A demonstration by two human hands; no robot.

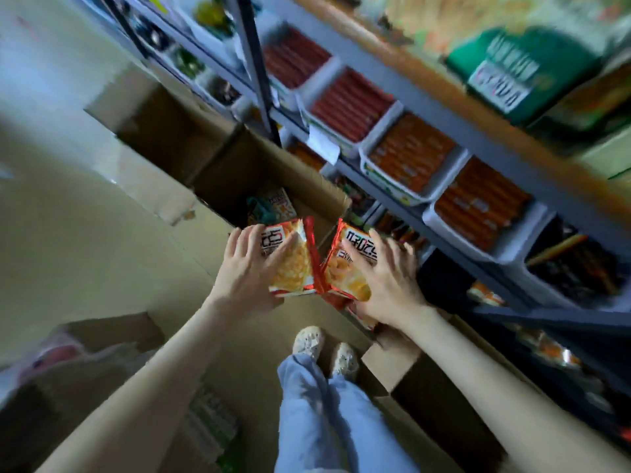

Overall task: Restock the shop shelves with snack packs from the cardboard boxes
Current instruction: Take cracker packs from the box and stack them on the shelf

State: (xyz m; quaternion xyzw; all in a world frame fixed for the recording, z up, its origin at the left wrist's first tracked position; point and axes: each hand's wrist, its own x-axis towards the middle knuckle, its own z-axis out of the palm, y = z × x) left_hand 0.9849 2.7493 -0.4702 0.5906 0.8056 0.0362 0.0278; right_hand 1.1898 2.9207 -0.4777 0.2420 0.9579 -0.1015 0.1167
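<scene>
Two orange, red-edged snack packs; left hand grips one pack, fingers spread; right hand grips the other pack, fingers splayed.

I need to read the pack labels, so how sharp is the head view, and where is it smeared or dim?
Head view: sharpest at the centre, where the left hand and right hand hold the snack packs, though their print is soft; the shelves at upper right streak with motion blur; wide-angle bending tilts the uprights; the lower right corner is dim.
</scene>
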